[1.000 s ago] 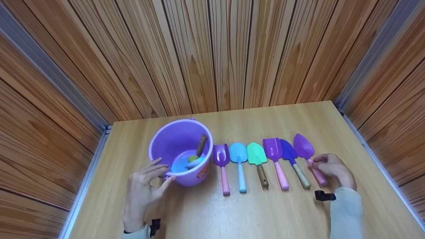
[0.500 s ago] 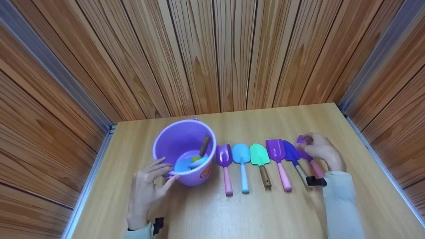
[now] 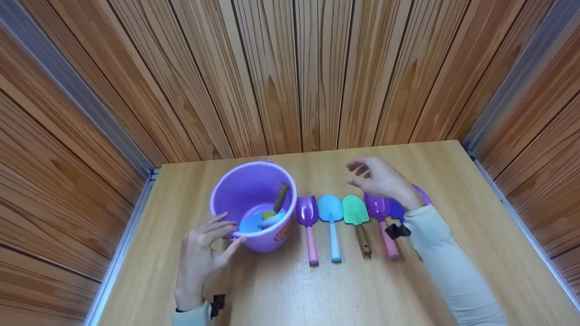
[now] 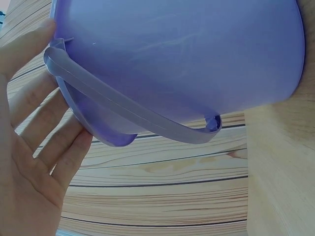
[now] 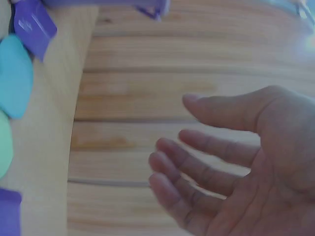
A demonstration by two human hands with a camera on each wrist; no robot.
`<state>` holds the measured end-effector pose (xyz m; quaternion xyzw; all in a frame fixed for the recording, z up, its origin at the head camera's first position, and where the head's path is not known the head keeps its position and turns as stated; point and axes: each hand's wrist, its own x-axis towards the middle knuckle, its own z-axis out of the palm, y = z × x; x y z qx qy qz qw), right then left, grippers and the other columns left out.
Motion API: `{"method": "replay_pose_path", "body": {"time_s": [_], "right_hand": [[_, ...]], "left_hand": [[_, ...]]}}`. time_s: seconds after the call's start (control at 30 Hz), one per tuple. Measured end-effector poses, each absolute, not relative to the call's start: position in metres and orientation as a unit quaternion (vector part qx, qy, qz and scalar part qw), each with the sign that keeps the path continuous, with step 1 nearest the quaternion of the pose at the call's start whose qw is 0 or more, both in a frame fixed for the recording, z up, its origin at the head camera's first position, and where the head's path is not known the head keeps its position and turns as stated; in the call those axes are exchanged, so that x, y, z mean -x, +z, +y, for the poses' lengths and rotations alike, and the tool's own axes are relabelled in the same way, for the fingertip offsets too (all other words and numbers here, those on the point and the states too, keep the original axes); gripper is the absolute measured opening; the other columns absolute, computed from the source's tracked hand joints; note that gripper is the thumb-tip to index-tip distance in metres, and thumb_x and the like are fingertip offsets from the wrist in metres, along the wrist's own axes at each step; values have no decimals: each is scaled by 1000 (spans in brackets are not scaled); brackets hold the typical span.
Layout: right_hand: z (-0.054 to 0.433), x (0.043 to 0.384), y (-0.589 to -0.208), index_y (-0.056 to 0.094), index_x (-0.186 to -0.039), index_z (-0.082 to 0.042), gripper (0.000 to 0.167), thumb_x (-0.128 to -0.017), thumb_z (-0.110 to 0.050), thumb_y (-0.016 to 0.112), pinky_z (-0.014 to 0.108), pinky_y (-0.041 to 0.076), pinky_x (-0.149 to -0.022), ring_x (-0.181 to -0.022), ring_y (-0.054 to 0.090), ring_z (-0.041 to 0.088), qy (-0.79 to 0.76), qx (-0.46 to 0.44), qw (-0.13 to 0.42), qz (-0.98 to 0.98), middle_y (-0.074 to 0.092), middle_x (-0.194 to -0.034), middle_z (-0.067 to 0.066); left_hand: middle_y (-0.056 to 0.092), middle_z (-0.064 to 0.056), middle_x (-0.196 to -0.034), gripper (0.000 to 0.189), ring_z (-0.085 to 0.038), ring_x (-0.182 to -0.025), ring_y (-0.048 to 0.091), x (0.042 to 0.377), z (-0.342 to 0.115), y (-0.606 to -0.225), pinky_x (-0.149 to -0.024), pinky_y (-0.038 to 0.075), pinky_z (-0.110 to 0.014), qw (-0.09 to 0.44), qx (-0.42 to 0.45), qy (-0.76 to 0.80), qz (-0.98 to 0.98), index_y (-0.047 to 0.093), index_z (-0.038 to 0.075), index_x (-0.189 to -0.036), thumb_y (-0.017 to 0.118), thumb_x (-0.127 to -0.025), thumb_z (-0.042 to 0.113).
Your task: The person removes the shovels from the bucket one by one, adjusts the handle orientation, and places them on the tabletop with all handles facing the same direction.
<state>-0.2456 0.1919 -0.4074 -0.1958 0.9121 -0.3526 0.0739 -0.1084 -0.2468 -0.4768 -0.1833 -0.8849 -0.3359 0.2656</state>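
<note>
My left hand [image 3: 199, 253] holds the near left rim of a purple toy bucket [image 3: 267, 242], its fingers over the edge and thumb by the handle joint. In the left wrist view, the bucket's handle [image 4: 133, 108] hangs across its side. My right hand [image 3: 378, 179] is in the air behind the row of toy shovels, fingers loosely bent around nothing. Beneath that arm, a dark blue trowel [image 3: 397, 210] and a purple trowel [image 3: 423, 194] are partly hidden. Also in the row lie a purple square shovel [image 3: 378, 206], a green trowel [image 3: 355, 209], a light blue shovel [image 3: 331, 208] and a purple scoop [image 3: 307, 211].
Inside the bucket are a brown handle [image 3: 281, 197], a yellow-green piece [image 3: 268, 214] and light blue pieces [image 3: 251, 222]. Everything stands on a wooden table [image 3: 290, 294]. Wood-plank walls [image 3: 281, 90] rise behind it and at both sides.
My right hand has left the rightmost purple trowel, moving left and toward the back above the row. The left hand stays on the bucket; the shovels have not visibly moved.
</note>
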Motion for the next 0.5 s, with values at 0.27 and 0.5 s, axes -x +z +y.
{"method": "replay_pose_path", "body": {"time_s": [0.27,0.5], "right_hand": [[134,259,-380,64,-143,-4,44,-102,-20,73,55,57,-108,-129,62,37,-270,280,66,919,66,-140,16],[87,272,-366,66,-140,-4,42,-103,-22,73,50,57,-108,-129,63,34,-264,326,79,905,67,-138,15]], "left_hand": [[83,3,-108,30,-26,-121,75,106,-248,-478,-100,61,-48,257,178,-343,-886,87,15,-106,94,-84,33],[83,3,-109,30,-27,-121,75,108,-249,-476,-100,62,-46,257,181,-347,-883,86,15,-107,95,-83,31]]}}
